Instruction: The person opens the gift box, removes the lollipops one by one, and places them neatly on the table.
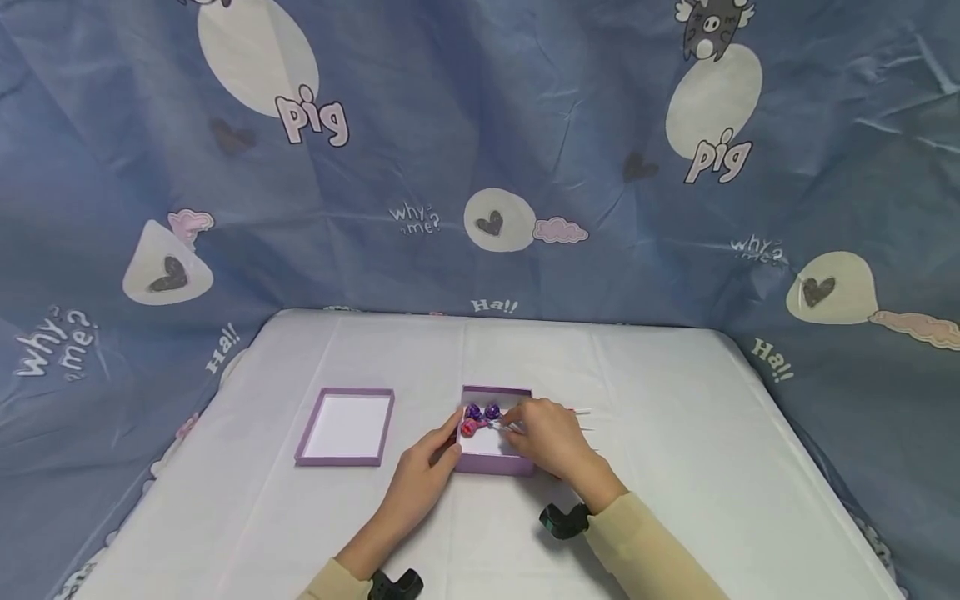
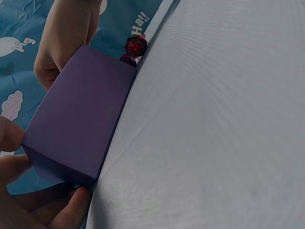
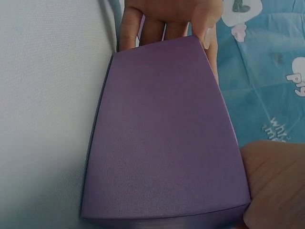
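An open purple box [image 1: 495,463] sits mid-table with three wrapped lollipops [image 1: 480,415] inside, purple and pink, their white sticks [image 1: 583,412] poking out to the right. My left hand [image 1: 433,460] grips the box's front left corner, and its fingers [image 2: 12,138] and thumb lie against the box wall [image 2: 81,124]. My right hand [image 1: 542,433] reaches over the box's right side, fingertips curled on a lollipop stick, its thumb [image 3: 274,183] beside the box wall [image 3: 162,138]. Lollipop heads [image 2: 136,45] peek over the rim.
The box's purple lid [image 1: 346,427] lies upside down to the left, white inside. A white cloth covers the table [image 1: 675,417]. A blue printed cloth [image 1: 480,150] hangs behind and around the table's edges.
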`<state>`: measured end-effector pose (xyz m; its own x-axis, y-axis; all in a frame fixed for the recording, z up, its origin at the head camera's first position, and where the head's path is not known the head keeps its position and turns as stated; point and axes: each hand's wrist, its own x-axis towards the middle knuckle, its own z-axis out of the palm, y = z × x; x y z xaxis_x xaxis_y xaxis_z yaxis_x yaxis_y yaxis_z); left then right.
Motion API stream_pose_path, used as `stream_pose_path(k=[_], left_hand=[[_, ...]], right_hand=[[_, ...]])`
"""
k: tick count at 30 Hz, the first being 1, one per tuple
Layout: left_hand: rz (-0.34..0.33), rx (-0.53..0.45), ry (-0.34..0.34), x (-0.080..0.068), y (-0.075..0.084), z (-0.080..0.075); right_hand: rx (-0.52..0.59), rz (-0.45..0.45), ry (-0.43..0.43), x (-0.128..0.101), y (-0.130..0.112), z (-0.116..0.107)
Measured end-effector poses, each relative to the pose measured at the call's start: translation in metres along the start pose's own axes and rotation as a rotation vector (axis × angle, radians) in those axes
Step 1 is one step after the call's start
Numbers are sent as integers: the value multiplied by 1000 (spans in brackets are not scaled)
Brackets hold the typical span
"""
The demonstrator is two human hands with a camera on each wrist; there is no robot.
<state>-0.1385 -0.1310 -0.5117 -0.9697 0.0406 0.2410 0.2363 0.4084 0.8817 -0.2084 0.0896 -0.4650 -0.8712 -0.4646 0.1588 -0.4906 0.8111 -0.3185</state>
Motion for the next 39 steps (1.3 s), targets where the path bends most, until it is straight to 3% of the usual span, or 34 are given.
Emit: stream_pose_path(k=[15, 27, 39], left_hand=[[-15, -7, -11, -2, 2, 1], [-7, 3, -1, 1, 4, -1], [-4, 10, 5, 0, 3, -1]], right_hand=[[46, 20, -80, 2, 1, 3], [106, 52, 39, 4, 0, 3], [59, 52, 203, 5, -2, 7]])
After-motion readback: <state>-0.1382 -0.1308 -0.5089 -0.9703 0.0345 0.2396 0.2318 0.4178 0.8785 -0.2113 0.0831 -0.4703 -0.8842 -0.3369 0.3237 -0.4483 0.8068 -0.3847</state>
